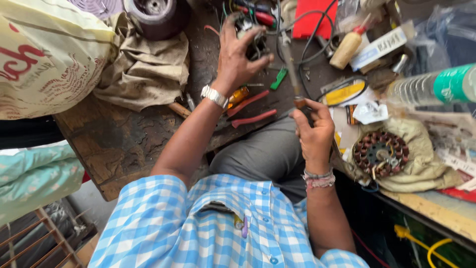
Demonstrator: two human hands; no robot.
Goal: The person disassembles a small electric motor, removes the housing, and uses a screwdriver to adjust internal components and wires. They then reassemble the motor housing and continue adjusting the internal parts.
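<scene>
My left hand [237,55], with a white wristwatch on its wrist, reaches forward over the dark wooden bench [129,144] and grips a small dark wired part [246,26] among tangled cables. Nearer to me, my right hand [313,133] is closed around the handle of a soldering iron [291,67], whose shaft points up toward the part. Red-handled pliers [250,110] lie on the bench between the two hands.
A copper-wound motor stator [380,153] rests on cloth at the right. A clear plastic bottle [432,85], a small glue bottle [348,45] and a red box [313,17] stand behind. At the left lie a large printed sack [44,59], a crumpled rag [146,64] and a tape roll [156,15].
</scene>
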